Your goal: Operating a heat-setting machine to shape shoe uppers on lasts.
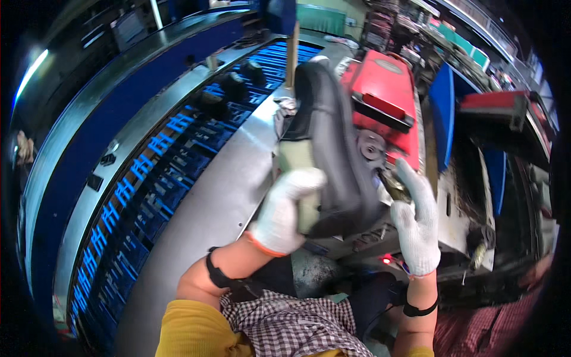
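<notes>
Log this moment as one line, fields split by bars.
Left hand, white-gloved: gripping dark shoe | right hand, white-gloved: open, apart from shoe | red machine: beyond both hands

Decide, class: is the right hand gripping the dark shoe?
No, the left hand grips the dark shoe, while the right hand is apart from it.

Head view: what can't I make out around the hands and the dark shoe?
- Dark shoe: fine surface detail, smeared by blur in the head view; its far side is turned away.
- Left hand: some fingers, hidden by the shoe and blur in the head view.
- Red machine: its lower left part, behind the shoe in the head view.
- Maroon checked cloth: its full extent, lost at the head view's dark rim.
</notes>
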Motion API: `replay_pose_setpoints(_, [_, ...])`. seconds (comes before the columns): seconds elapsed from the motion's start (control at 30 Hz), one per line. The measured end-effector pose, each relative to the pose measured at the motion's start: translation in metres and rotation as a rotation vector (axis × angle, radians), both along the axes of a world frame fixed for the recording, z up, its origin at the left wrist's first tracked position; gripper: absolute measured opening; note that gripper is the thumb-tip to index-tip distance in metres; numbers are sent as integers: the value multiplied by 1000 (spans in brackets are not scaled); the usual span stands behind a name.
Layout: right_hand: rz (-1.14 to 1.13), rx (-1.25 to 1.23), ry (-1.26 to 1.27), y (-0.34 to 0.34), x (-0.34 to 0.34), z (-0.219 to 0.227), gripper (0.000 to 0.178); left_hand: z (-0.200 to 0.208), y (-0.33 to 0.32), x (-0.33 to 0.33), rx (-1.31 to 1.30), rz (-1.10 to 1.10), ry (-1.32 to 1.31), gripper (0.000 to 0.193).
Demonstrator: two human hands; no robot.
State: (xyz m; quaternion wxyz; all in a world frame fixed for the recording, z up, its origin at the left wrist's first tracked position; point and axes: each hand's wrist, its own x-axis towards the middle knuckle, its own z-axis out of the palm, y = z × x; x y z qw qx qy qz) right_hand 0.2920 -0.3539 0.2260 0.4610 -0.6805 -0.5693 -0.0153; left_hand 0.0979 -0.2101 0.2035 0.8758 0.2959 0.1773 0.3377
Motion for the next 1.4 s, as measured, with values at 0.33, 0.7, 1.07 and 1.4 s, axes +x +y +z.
replay_pose_setpoints(0.33, [-315, 150, -279, 52, 19, -63, 22, -139, 293, -134, -179, 539, 527, 24])
replay_pose_setpoints(0.7, [-401, 174, -360, 49, 33, -58, 14, -253, 528, -248, 617, 725, 1159, 62])
replay_pose_setpoints(1.07, [-281, -393, -137, 55, 21, -20, 37, -55, 228, 23, 1744, 719, 635, 61])
replay_pose_setpoints(1.4, [-304, -467, 21, 53, 23, -13, 35, 38, 85, 205, 2012, 250, 734, 40])
